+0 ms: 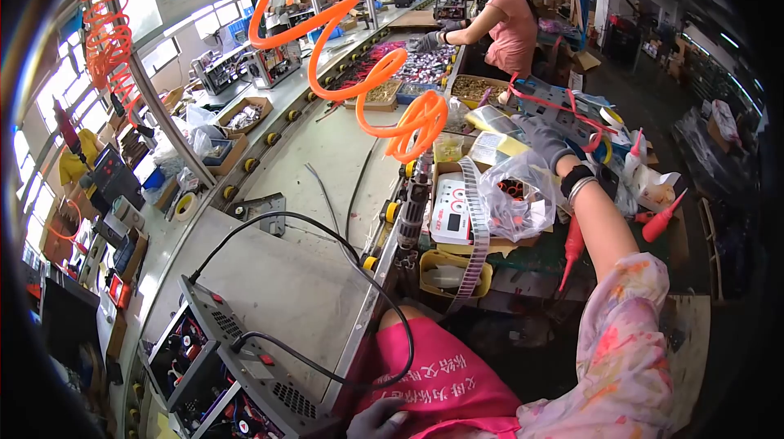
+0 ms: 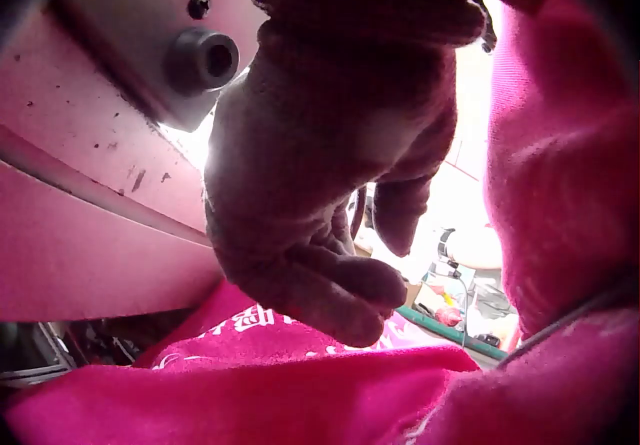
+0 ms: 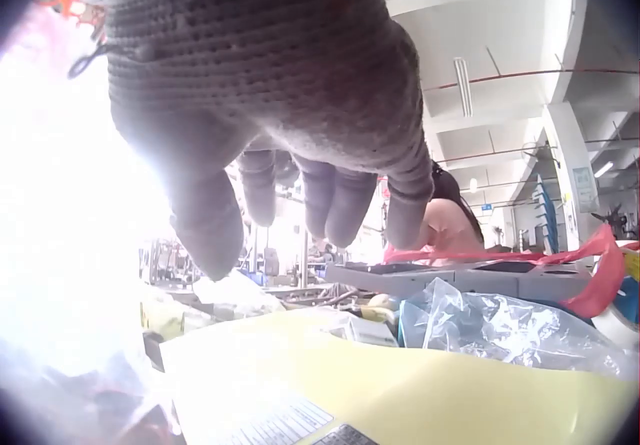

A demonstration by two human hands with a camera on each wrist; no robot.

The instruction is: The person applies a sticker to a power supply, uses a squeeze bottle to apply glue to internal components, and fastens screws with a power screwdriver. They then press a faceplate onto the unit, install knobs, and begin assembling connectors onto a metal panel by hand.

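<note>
My right hand [image 1: 543, 143], in a grey knit glove, reaches out over the cluttered side bench. In the right wrist view its fingers [image 3: 345, 205] point downward, spread a little, with nothing between them. Below them lies a yellow sheet [image 3: 430, 380] with a printed label, beside clear plastic wrap [image 3: 490, 330]. My left hand [image 1: 377, 421], also gloved, hangs low by the pink apron [image 1: 441, 374]. Its fingers [image 2: 340, 290] curl loosely around nothing in the left wrist view. Near it stand grey-cased electrical units [image 1: 245, 357] with their insides exposed and black cables attached.
A white control panel [image 1: 452, 209], a clear bag [image 1: 510, 198] and red-tipped glue bottles [image 1: 573, 245] crowd the side bench. An orange coiled hose [image 1: 376, 75] hangs over the roller line. Another person [image 1: 510, 22] works at the far end beside parts bins [image 1: 482, 89].
</note>
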